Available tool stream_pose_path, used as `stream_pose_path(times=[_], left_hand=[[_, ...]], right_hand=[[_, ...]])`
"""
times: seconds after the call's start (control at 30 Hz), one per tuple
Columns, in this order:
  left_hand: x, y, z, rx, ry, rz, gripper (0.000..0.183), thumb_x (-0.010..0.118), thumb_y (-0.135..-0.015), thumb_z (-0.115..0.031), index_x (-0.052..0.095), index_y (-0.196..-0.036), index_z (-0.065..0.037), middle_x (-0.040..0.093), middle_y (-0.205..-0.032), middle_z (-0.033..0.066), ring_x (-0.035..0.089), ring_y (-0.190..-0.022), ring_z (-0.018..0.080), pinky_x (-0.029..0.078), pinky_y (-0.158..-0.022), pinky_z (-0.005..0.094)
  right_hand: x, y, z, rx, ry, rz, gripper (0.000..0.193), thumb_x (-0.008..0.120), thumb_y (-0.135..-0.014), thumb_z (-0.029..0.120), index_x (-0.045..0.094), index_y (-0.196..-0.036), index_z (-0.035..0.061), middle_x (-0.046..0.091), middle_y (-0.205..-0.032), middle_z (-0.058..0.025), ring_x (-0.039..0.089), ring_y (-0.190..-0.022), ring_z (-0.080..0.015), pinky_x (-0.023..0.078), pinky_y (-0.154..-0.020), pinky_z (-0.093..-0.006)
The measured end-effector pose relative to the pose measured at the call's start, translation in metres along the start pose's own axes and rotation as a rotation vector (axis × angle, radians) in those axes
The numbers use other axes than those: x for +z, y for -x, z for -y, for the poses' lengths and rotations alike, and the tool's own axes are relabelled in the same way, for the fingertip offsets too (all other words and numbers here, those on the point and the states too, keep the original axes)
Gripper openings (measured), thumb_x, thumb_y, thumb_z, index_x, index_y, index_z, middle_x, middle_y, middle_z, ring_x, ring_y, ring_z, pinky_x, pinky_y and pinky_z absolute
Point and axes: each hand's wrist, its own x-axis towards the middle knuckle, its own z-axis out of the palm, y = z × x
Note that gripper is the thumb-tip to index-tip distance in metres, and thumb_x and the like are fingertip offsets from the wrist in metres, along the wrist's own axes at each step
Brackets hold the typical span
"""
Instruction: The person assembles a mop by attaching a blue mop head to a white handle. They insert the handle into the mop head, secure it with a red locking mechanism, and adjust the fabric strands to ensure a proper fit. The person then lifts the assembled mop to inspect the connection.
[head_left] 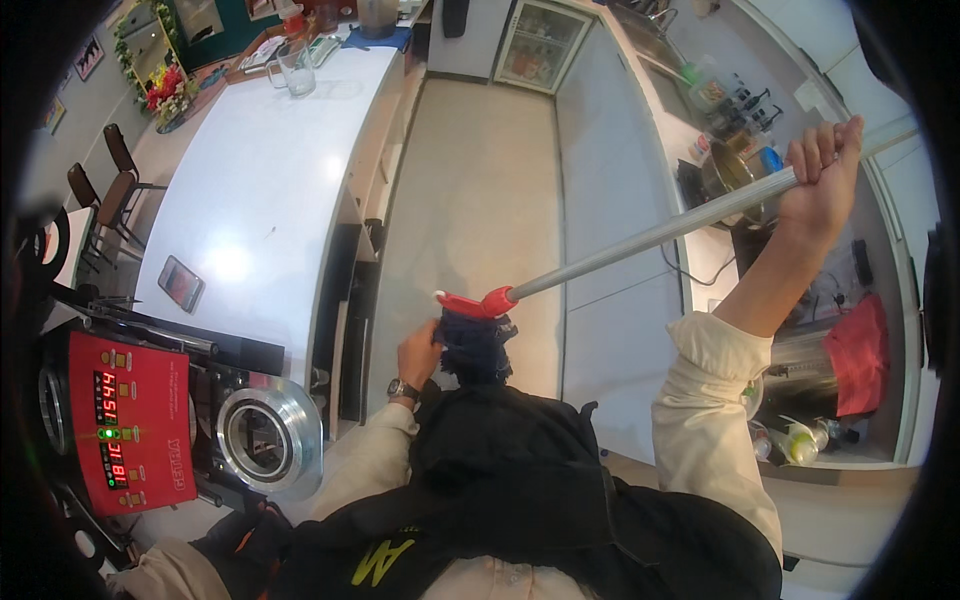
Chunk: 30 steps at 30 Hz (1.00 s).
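A mop hangs in front of my body, its grey metal pole (640, 240) slanting from upper right down to a red plastic head clamp (475, 303). Dark navy mop strands (475, 350) hang below the clamp, close to my black apron (510, 440). High on the right, my right hand (822, 180) is wrapped round the upper part of the pole. My left hand (418, 358), with a watch on the wrist, is closed at the left edge of the strands. Its fingertips are partly hidden there.
On the left runs a white counter (270, 170) with a phone (181, 283) and a glass pitcher (297, 70). A red sealing machine (130, 420) with a digital display stands nearer. The tiled floor (475, 180) lies between cabinets. Pots, pump bottles and a red cloth (860, 355) fill the right worktop.
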Motion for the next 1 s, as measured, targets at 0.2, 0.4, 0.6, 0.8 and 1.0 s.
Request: stream_pose_path(times=[0.2, 0.4, 0.6, 0.8, 1.0], left_hand=[[-0.065, -0.012, -0.032, 0.145, 0.006, -0.141, 0.049, 0.073, -0.078, -0.021, 0.064, -0.123, -0.003, 0.057, -0.127, 0.0206, 0.052, -0.123, 0.0383, 0.046, -0.099, 0.0465], [-0.073, -0.042, -0.129, 0.517, 0.146, -0.224, 0.072, 0.084, -0.073, -0.024, 0.054, -0.136, -0.005, 0.058, -0.118, 0.0164, 0.055, -0.111, 0.0349, 0.047, -0.093, 0.0447], [0.006, -0.131, -0.116, 0.578, 0.084, -0.344, 0.085, 0.086, -0.073, -0.025, 0.045, -0.145, -0.004, 0.06, -0.104, 0.0138, 0.058, -0.099, 0.0328, 0.049, -0.086, 0.0434], [0.029, -0.237, -0.172, 0.435, -0.124, -0.337, 0.063, 0.083, -0.075, -0.022, 0.055, -0.129, -0.004, 0.057, -0.104, 0.0129, 0.055, -0.1, 0.0341, 0.047, -0.085, 0.0433], [0.066, -0.33, -0.193, 0.622, -0.294, -0.346, 0.034, 0.082, -0.07, -0.013, 0.063, -0.098, -0.01, 0.055, -0.129, 0.0114, 0.048, -0.125, 0.0351, 0.043, -0.098, 0.0488]], right_hand=[[0.04, 0.012, -0.016, 0.071, -0.109, 0.047, 0.023, 0.057, -0.105, 0.03, 0.051, -0.104, 0.0073, 0.039, -0.079, 0.0007, 0.036, -0.065, -0.0087, 0.031, -0.054, -0.0266], [0.051, -0.027, -0.056, 0.108, -0.295, 0.201, 0.021, 0.06, -0.103, 0.023, 0.053, -0.112, 0.0046, 0.043, -0.084, -0.0007, 0.04, -0.072, -0.0103, 0.034, -0.062, -0.0273], [0.057, -0.091, -0.117, -0.108, -0.251, 0.101, 0.014, 0.063, -0.101, 0.025, 0.058, -0.1, 0.0118, 0.048, -0.078, 0.0059, 0.046, -0.065, -0.0018, 0.035, -0.049, -0.0179], [0.012, -0.193, -0.191, -0.033, -0.53, 0.01, 0.014, 0.065, -0.1, 0.024, 0.058, -0.096, 0.0118, 0.049, -0.076, 0.0064, 0.044, -0.061, -0.0007, 0.033, -0.046, -0.0157], [0.01, -0.255, -0.23, 0.083, -0.646, -0.088, 0.014, 0.066, -0.099, 0.02, 0.057, -0.096, 0.0107, 0.048, -0.078, 0.0049, 0.043, -0.061, -0.0018, 0.032, -0.048, -0.0165]])
